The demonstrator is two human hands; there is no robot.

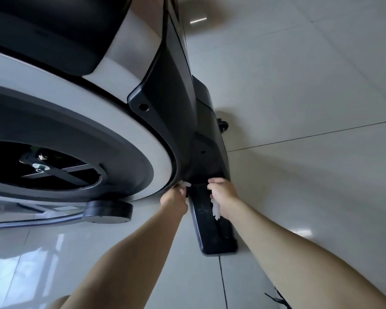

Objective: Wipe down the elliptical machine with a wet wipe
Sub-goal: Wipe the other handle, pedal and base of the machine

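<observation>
The elliptical machine (165,121) fills the left and top of the head view, with a white and grey flywheel cover (120,139) and black housing. My left hand (174,196) holds a white wet wipe (185,184) against the lower rim where the flywheel cover meets the black housing. My right hand (222,190) grips a second bunched white wipe (216,209) that hangs below the palm, just above the black base foot (212,233). Both forearms reach in from the bottom of the frame.
Glossy pale floor tiles (310,108) spread to the right and below. A round black crank cap (108,211) on a metal arm sits low at the left. A small black transport wheel (222,126) sticks out behind the housing.
</observation>
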